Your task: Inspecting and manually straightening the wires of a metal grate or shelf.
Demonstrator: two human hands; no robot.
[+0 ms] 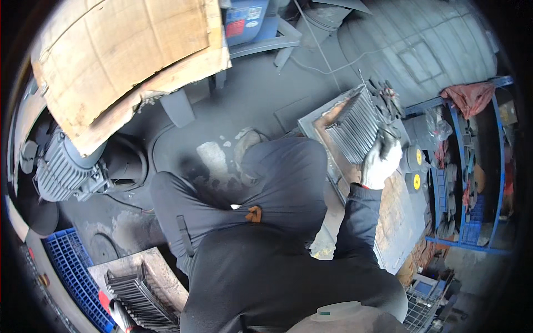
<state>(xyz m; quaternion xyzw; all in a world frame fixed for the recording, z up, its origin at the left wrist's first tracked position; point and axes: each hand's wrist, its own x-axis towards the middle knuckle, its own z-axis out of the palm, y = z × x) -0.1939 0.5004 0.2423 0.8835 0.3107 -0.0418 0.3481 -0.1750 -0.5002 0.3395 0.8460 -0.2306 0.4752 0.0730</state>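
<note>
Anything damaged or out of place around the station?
Yes: the cardboard at upper left has a ragged, torn-looking lower edge. Pale patches stand out on the grey floor; whether something spilled, I can't tell.

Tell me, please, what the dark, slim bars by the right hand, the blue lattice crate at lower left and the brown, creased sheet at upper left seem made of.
Dark, slim bars: probably metal, dull sheen; light streaks along their edges.
Blue lattice crate: likely moulded plastic, evenly coloured, with a regular open grid.
Brown, creased sheet: likely cardboard, matte, with fold lines and a ragged edge.
</note>
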